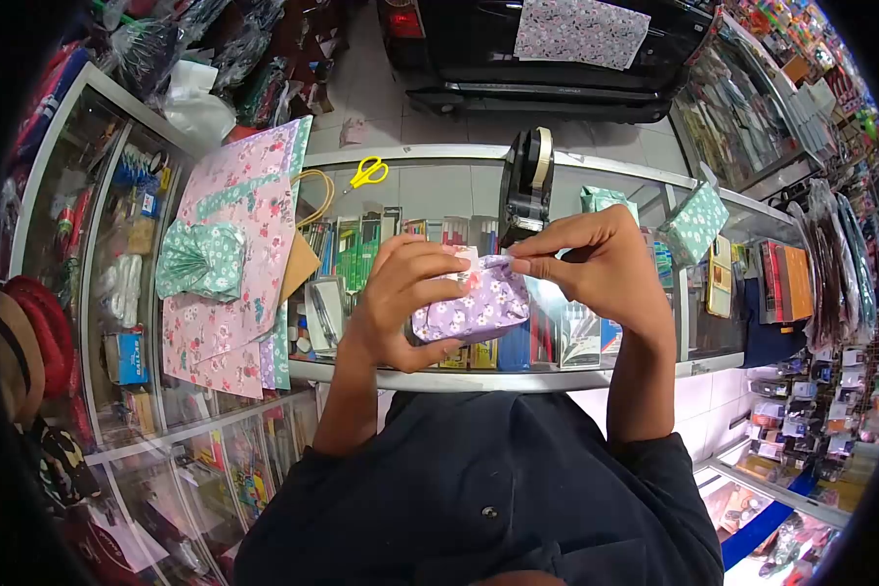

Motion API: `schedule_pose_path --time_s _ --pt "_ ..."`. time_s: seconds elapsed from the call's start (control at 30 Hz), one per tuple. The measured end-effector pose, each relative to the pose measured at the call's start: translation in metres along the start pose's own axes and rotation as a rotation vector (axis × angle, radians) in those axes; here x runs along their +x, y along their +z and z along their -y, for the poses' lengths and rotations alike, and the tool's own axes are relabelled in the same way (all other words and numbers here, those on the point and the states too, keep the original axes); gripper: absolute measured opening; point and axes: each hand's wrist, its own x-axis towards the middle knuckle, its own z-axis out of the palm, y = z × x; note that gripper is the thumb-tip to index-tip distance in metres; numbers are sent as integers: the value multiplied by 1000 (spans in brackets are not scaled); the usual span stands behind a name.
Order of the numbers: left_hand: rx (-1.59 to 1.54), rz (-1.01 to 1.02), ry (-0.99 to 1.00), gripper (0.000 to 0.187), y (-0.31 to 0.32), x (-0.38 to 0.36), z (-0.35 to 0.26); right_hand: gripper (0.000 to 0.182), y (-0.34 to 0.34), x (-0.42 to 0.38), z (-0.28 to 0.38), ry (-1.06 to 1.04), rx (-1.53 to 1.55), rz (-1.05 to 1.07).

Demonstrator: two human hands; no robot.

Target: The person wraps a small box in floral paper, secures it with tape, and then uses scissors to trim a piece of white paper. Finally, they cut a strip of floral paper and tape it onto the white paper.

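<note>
A small package in purple floral wrapping paper (479,314) is held up over the glass counter, in front of my body. My left hand (400,298) grips its left side, thumb below and fingers across the top. At the package's upper right edge, thumb and forefinger of my right hand (601,266) pinch the gathered paper. A black tape dispenser (524,210) with a roll of tape stands just beyond the package. Yellow scissors (367,174) lie on the counter's far left part. What is inside the package is hidden.
Pink floral paper sheets (220,337) lie at the left, with a pleated green package (200,262) on them. Another green floral package (698,225) and a phone (720,278) are on the right. Pens and stationery show through the glass counter (430,186). Beyond stands a black car (557,90).
</note>
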Motion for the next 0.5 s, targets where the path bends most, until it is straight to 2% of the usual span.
schedule_pose_path --time_s 0.2,0.3,0.5 --pt "1 5 40 54 2 -2 4 17 1 8 3 42 -36 31" --pt "-2 -4 50 54 3 -3 5 19 2 13 -2 -2 -18 119" --pt "45 -83 62 54 6 -5 2 29 1 18 7 5 24 160"
